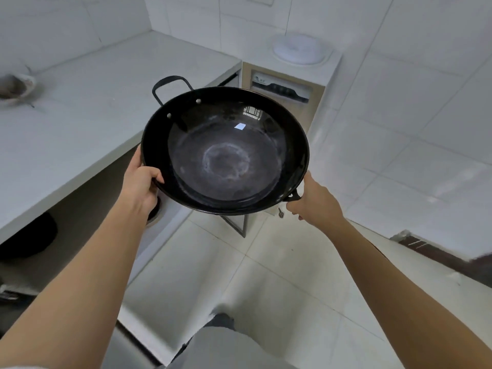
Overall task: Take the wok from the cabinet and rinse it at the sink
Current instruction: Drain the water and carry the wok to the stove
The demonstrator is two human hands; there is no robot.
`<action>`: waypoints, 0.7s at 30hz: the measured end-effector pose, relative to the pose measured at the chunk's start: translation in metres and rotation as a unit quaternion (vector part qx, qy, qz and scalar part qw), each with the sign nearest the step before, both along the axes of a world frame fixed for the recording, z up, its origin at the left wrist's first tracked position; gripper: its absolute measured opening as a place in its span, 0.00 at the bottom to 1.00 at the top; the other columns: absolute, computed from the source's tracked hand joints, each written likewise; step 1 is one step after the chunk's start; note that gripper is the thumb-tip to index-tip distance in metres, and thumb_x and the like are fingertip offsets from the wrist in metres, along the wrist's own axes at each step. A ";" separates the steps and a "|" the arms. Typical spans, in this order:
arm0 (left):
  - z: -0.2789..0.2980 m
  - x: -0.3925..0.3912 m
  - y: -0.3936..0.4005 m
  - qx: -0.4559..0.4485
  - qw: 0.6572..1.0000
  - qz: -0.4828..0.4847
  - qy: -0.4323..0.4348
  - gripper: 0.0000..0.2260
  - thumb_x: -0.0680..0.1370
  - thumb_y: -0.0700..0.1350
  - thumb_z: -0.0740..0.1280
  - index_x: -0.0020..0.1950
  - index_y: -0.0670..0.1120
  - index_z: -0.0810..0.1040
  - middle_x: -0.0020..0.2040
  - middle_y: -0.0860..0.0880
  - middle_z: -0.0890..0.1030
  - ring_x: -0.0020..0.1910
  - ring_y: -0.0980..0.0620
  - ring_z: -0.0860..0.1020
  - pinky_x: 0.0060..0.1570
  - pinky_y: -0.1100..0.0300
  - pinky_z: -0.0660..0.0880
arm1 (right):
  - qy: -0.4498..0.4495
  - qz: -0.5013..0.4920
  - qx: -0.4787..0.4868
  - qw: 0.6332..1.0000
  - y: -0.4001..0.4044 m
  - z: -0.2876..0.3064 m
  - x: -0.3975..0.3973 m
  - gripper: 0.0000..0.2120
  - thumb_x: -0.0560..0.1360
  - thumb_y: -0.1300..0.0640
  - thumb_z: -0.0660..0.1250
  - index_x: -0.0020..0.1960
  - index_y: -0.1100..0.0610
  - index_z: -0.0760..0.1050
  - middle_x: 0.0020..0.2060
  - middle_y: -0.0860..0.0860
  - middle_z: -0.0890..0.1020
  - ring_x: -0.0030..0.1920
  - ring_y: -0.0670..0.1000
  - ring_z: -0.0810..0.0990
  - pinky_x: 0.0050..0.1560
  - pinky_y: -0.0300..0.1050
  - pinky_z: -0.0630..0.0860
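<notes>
A: The wok [225,150], dark metal, glossy at the rim, dull whitish rings on its base.

B: Left of the wok, a matt, smooth white countertop [87,107]. Beneath the wok, pale glossy floor tiles [279,262]; behind it, smooth white wall tiles [399,75].

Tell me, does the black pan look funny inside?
Yes. The wok has a whitish ring and pale streaks on its bottom, like dried residue. Otherwise it looks whole, held by the left hand and right hand.

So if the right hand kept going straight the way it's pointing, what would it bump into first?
Probably the cabinet behind the wok. The right hand already grips the wok's near handle, and depth is hard to judge.
</notes>
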State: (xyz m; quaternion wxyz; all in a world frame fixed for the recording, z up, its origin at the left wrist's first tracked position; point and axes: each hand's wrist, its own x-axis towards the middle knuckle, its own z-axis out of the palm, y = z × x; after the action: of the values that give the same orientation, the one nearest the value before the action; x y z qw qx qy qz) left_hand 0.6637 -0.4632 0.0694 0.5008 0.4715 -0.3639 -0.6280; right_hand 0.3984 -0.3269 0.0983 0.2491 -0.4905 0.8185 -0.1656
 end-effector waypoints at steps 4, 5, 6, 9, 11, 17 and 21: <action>-0.001 0.012 -0.033 0.009 0.999 0.047 -0.003 0.43 0.54 0.26 0.53 0.64 0.56 0.75 0.48 0.49 0.77 0.35 0.53 0.72 0.25 0.65 0.69 | -0.007 0.041 -0.003 0.999 -0.056 -0.008 -0.004 0.28 0.73 0.57 0.68 0.68 0.56 0.60 0.44 0.51 0.76 0.41 0.52 0.80 0.47 0.48 0.78; -0.001 0.016 -0.042 0.008 0.998 0.060 -0.012 0.43 0.56 0.26 0.52 0.65 0.55 0.74 0.48 0.49 0.77 0.35 0.53 0.72 0.24 0.65 0.69 | -0.006 0.049 -0.001 0.999 -0.072 -0.011 -0.004 0.27 0.72 0.58 0.68 0.68 0.55 0.60 0.45 0.52 0.78 0.42 0.53 0.80 0.49 0.49 0.79; -0.002 0.020 -0.052 0.004 0.997 0.070 -0.019 0.42 0.56 0.25 0.51 0.65 0.53 0.74 0.47 0.50 0.77 0.35 0.53 0.72 0.24 0.66 0.69 | -0.007 0.059 0.001 0.998 -0.089 -0.013 -0.003 0.27 0.72 0.58 0.67 0.68 0.55 0.60 0.45 0.52 0.79 0.43 0.53 0.80 0.49 0.50 0.79; -0.001 0.035 -0.084 -0.004 0.995 0.100 -0.029 0.41 0.57 0.25 0.51 0.63 0.54 0.76 0.43 0.51 0.76 0.34 0.54 0.72 0.24 0.66 0.69 | -0.014 0.087 -0.003 0.996 -0.138 -0.017 0.006 0.30 0.73 0.57 0.66 0.70 0.55 0.57 0.37 0.47 0.76 0.41 0.53 0.79 0.44 0.47 0.77; 0.000 0.047 -0.106 -0.006 0.992 0.123 -0.034 0.41 0.54 0.27 0.53 0.61 0.56 0.77 0.40 0.51 0.76 0.31 0.54 0.72 0.24 0.66 0.69 | -0.018 0.107 -0.006 0.994 -0.171 -0.018 0.014 0.34 0.72 0.56 0.66 0.73 0.55 0.54 0.37 0.48 0.76 0.42 0.55 0.80 0.46 0.48 0.77; 0.008 0.084 -0.163 -0.018 0.983 0.175 -0.044 0.41 0.56 0.26 0.52 0.62 0.56 0.76 0.40 0.51 0.75 0.33 0.54 0.71 0.25 0.66 0.67 | -0.029 0.160 -0.010 0.987 -0.265 -0.015 0.042 0.40 0.72 0.54 0.68 0.76 0.53 0.49 0.48 0.56 0.81 0.46 0.58 0.82 0.49 0.54 0.80; 0.012 0.111 -0.183 -0.024 0.974 0.221 -0.041 0.40 0.58 0.25 0.52 0.60 0.57 0.77 0.46 0.52 0.77 0.37 0.53 0.71 0.28 0.65 0.67 | -0.012 0.211 -0.034 0.977 -0.314 -0.009 0.065 0.36 0.70 0.55 0.68 0.73 0.55 0.54 0.40 0.54 0.80 0.42 0.58 0.81 0.42 0.47 0.77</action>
State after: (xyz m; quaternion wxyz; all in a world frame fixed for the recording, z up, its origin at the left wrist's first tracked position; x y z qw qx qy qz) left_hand 0.7746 -0.6466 0.0818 0.6228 0.5533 -0.2862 -0.4733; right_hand 0.4637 -0.6412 0.0892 0.2713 -0.6582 0.6875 -0.1430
